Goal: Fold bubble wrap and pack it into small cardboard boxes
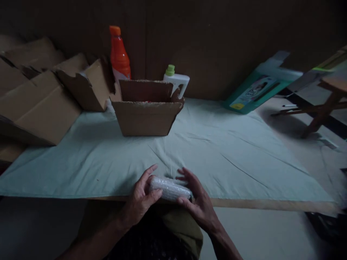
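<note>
A roll-shaped item in clear bubble wrap (169, 188) lies level between my two hands, at the front edge of the cloth-covered table (217, 159). My left hand (143, 195) grips its left end, thumb on the near side and forefinger reaching past the far side. Around the right end is my right hand (196, 198), thumb on the near side and fingers curved over the far side. What is inside the wrap cannot be made out. Beyond my hands stands an open cardboard box (146, 119); only a bit of red shows inside it.
Several open cardboard boxes (46, 104) crowd the left side. Behind the middle box stand an orange bottle (120, 54) and a white bottle with a green cap (177, 77). A large green jug (260, 86) is at the back right, and a wooden stool (325, 97) beyond the table.
</note>
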Action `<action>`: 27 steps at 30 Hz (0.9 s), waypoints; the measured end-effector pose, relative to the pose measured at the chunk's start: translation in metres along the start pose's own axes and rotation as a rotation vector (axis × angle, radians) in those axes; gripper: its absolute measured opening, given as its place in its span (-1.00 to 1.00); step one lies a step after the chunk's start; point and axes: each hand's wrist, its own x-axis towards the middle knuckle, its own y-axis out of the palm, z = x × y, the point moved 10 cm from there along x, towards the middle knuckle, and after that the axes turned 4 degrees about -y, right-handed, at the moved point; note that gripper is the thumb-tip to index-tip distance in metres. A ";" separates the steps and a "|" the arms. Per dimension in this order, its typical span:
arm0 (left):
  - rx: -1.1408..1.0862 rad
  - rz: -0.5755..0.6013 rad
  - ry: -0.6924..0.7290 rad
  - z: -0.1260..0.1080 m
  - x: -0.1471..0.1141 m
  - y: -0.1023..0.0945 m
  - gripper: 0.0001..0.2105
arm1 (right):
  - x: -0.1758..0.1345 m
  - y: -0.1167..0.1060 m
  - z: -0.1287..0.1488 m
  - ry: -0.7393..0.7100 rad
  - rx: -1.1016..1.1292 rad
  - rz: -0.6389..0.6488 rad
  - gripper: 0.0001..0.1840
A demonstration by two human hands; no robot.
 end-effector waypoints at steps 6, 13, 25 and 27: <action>0.780 -0.031 0.513 -0.116 0.016 -0.014 -0.46 | 0.026 -0.021 -0.007 0.145 0.007 0.001 -0.65; 1.275 -0.654 0.912 -0.242 0.062 -0.079 -0.76 | 0.112 -0.101 0.080 -0.125 -0.423 -0.154 -0.62; 1.304 -0.594 1.003 -0.217 0.057 -0.073 -0.75 | 0.330 -0.025 0.103 -0.210 -1.116 0.224 -0.77; 1.298 -0.580 1.002 -0.219 0.060 -0.074 -0.75 | 0.347 0.005 0.079 -0.191 -1.086 0.309 -0.82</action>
